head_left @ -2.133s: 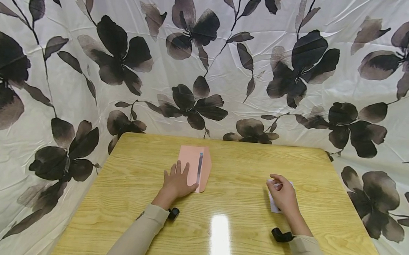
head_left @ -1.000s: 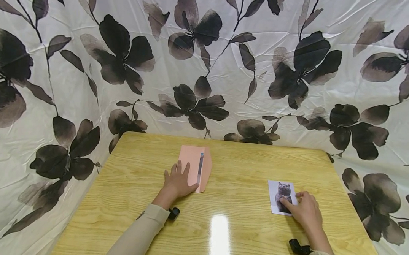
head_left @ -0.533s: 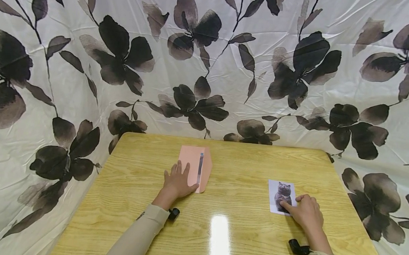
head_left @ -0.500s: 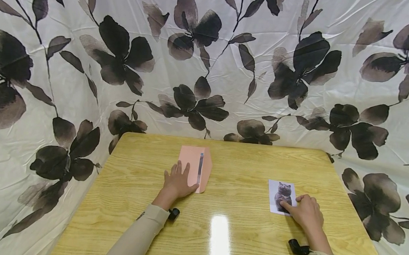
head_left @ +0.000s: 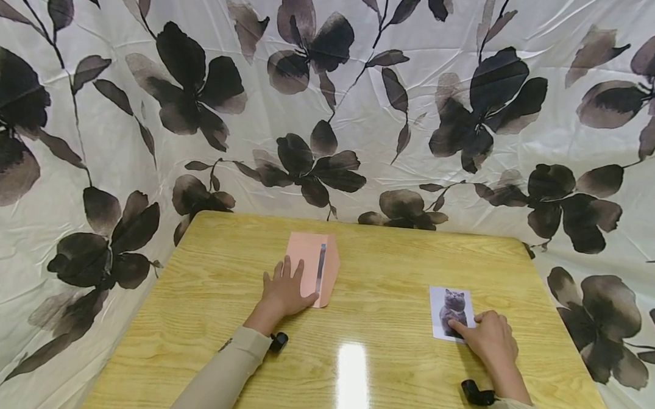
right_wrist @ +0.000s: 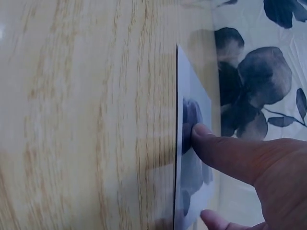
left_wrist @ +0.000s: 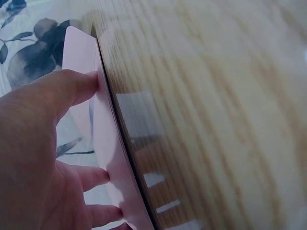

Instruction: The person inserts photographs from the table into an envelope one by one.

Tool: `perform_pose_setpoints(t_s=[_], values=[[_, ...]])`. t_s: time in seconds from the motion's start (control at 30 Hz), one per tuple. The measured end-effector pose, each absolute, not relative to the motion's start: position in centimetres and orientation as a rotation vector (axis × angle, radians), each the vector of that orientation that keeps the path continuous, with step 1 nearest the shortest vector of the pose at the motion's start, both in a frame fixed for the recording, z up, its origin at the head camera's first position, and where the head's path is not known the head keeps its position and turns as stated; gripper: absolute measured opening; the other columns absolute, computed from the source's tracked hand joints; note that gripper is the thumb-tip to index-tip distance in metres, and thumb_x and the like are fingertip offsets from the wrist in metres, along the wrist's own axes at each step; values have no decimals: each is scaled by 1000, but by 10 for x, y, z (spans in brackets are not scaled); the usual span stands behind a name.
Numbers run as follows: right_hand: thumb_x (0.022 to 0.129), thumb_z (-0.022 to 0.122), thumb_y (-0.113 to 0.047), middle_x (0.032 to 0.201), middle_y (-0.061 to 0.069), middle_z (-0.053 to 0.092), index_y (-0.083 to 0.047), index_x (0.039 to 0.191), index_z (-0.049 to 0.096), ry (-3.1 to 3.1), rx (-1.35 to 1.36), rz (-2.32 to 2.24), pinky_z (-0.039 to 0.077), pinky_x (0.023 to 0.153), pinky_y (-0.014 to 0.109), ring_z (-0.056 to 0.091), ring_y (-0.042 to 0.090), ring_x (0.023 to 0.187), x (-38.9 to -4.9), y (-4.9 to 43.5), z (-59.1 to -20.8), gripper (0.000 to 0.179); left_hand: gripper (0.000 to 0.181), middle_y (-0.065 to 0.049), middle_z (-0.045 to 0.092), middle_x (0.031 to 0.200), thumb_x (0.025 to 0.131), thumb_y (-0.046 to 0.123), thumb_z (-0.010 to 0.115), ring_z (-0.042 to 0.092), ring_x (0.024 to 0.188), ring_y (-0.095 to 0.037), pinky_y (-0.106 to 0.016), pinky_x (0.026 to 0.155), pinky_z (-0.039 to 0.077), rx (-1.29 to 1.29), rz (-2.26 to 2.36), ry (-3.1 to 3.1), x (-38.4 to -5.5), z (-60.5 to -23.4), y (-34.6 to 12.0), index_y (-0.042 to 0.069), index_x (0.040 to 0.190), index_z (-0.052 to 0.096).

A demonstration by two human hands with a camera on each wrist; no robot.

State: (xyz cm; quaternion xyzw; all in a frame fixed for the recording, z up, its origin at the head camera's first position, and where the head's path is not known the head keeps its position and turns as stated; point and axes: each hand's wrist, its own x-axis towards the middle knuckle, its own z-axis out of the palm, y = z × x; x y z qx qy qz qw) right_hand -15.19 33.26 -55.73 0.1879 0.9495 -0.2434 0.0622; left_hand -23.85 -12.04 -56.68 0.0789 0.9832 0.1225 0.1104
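Note:
On the left of the table lies a pink envelope (head_left: 306, 246), its flap (head_left: 331, 269) spread out to the right. A narrow dark strip (head_left: 320, 268) with a blue top end runs along it beside the flap. My left hand (head_left: 282, 293) rests on the envelope with fingers spread, the thumb near its lower end. To the right lies a white card with a grey cat photo (head_left: 452, 307). My right hand (head_left: 492, 338) holds the card at its right side, thumb on the cat's body and index fingertip at the edge. The remaining right fingers are curled in.
Both sheets lie on a wood-grain table (head_left: 384, 292), with a bright light reflection (head_left: 352, 382) near the front. A floral fabric curtain (head_left: 364, 108) surrounds the table's back and sides. Black wrist cameras (head_left: 477, 393) are strapped to both wrists.
Two seconds ago my right hand covered the cat photo; it has shifted right, uncovering it, and put its thumb on it. My left hand stays on the envelope.

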Motion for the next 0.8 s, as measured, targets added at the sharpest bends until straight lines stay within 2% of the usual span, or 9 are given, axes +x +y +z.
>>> perform_pose_setpoints(t_s=[0.13, 0.27, 0.5, 0.6, 0.7, 0.8], values=[[87, 84, -58, 117, 32, 61, 11, 124, 59, 2910, 561, -783, 51, 77, 57, 63, 48, 102, -150, 331, -559, 81, 98, -29, 10, 176, 102, 64, 61, 15, 162, -49, -78, 122, 16, 232, 357, 2877, -238, -565, -120, 10, 173, 21], [89, 84, -51, 104, 27, 65, 4, 119, 52, 2943, 543, -807, 47, 76, 55, 65, 45, 92, -149, 329, -561, 70, 98, -29, 10, 176, 102, 63, 61, 14, 162, -49, -78, 122, 15, 228, 371, 2872, -238, -565, -121, 9, 173, 21], [99, 76, -33, 114, 31, 71, 10, 135, 55, 2948, 516, -875, 49, 85, 62, 68, 49, 98, -148, 330, -557, 60, 98, -29, 9, 176, 102, 64, 60, 14, 163, -49, -77, 123, 16, 240, 358, 2883, -240, -566, -119, 10, 173, 21], [101, 73, -25, 109, 29, 73, 12, 138, 58, 2965, 496, -919, 52, 84, 62, 69, 48, 98, -149, 332, -553, 55, 98, -29, 9, 176, 102, 64, 60, 13, 163, -49, -77, 123, 15, 237, 355, 2881, -241, -565, -119, 10, 173, 21], [101, 73, -22, 100, 24, 73, 12, 136, 62, 2975, 447, -959, 54, 78, 55, 70, 40, 89, -150, 332, -553, 50, 98, -29, 9, 176, 102, 63, 61, 14, 163, -49, -77, 123, 15, 224, 348, 2879, -241, -564, -120, 10, 173, 21], [100, 75, -20, 89, 15, 71, 10, 134, 65, 2972, 408, -1009, 50, 68, 43, 65, 27, 75, -151, 330, -556, 47, 98, -29, 9, 176, 102, 63, 61, 14, 163, -49, -77, 123, 15, 218, 341, 2878, -241, -564, -120, 10, 173, 21]])
